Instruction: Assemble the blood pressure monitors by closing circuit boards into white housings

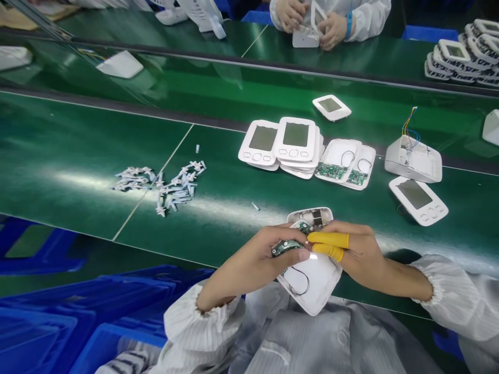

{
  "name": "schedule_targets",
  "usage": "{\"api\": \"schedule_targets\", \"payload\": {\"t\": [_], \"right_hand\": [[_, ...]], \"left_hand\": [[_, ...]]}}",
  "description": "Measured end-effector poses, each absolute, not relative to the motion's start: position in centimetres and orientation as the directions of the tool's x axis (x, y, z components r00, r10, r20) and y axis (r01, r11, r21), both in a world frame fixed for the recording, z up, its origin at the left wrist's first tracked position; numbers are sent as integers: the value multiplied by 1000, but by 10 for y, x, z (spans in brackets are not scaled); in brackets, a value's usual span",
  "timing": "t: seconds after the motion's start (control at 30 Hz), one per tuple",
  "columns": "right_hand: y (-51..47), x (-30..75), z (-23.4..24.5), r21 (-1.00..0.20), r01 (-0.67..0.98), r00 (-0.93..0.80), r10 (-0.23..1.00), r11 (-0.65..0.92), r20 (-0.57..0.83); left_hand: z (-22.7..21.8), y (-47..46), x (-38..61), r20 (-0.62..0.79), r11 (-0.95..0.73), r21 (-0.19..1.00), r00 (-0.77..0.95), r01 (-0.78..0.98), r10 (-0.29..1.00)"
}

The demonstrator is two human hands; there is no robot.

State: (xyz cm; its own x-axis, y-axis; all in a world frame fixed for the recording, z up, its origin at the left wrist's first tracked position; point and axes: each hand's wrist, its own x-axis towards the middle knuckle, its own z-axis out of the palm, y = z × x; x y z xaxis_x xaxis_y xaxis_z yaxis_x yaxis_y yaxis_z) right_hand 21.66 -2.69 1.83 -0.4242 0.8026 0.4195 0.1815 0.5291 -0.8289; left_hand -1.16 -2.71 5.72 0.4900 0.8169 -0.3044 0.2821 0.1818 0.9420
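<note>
My left hand (255,262) is closed around a small green circuit board (286,248), pressing it onto an open white device shell (314,280) held near the table's front edge. My right hand (356,252), with yellow finger cots (327,244) on two fingers, grips the same shell from the right and pinches at the board. A thin black wire loops inside the shell.
A stack of white screen covers (288,143), two shells with boards (345,163), a wired housing (413,158) and a finished unit (419,200) lie on the green table. Small white plastic pieces (163,184) lie at left. Blue bins (78,311) stand below. Another person's hands (312,21) work opposite.
</note>
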Motion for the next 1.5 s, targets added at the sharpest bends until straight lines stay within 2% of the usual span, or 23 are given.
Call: {"api": "schedule_targets", "payload": {"t": [0.1, 0.33, 0.63, 0.8, 1.03, 1.3, 1.4, 1.5], "right_hand": [[-30, 216, 18, -787, 214, -443, 775, 579, 450], [-31, 212, 23, -656, 303, -451, 711, 691, 539], [-31, 210, 28, -673, 323, -401, 740, 665, 539], [-30, 212, 25, -662, 343, -431, 738, 667, 520], [-34, 211, 22, -477, 429, -424, 637, 767, 643], [-43, 206, 38, -316, 550, -520, 613, 773, 595], [-46, 206, 40, -317, 561, -527, 625, 765, 576], [-45, 206, 41, -386, 550, -507, 664, 741, 550]], "left_hand": [[53, -31, -11, -306, 224, 948, 463, 224, 832], [44, -35, -10, -221, 183, 975, 448, 127, 866], [50, -34, -7, -163, 114, 984, 448, 136, 879], [45, -35, -6, -185, 135, 979, 403, 150, 896], [42, -39, -3, -119, 57, 985, 395, 165, 911], [48, -55, 5, -32, -50, 966, 308, 255, 951], [51, -60, 7, -17, -69, 958, 295, 280, 955], [51, -61, 8, -19, -59, 962, 280, 266, 960]]}}
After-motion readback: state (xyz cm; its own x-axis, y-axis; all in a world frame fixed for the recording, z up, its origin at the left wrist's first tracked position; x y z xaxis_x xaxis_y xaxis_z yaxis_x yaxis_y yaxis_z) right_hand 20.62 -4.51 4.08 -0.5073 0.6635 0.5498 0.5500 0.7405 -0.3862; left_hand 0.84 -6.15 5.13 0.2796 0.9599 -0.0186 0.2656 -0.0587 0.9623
